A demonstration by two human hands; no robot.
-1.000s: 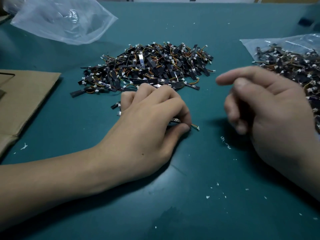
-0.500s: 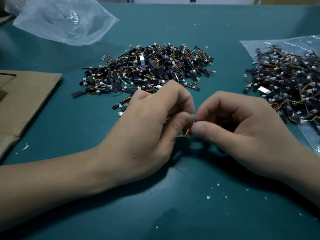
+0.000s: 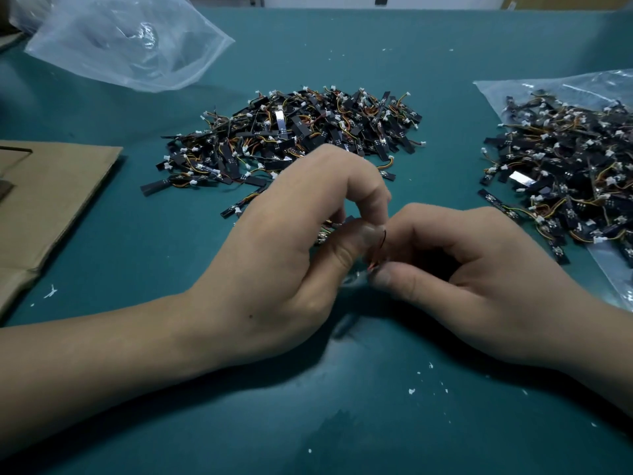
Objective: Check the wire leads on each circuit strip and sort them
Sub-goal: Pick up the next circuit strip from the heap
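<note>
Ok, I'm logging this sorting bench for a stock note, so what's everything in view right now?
table: one, teal, under everything.
centre pile of circuit strips: one heap, uncountable, black with orange and yellow wires and white connectors, mid-table beyond the hands.
right pile of circuit strips: one heap, same colours, on a bag at right.
flat bag: one, clear plastic, under the right pile.
crumpled bag: one, clear plastic, far left.
cardboard: one sheet, brown, left edge.
white specks: several, scattered on the near table.
held strip: one, mostly hidden, dark and orange wires showing, between both hands.
left hand: one, pinches the held strip.
right hand: one, pinches the same strip.
</note>
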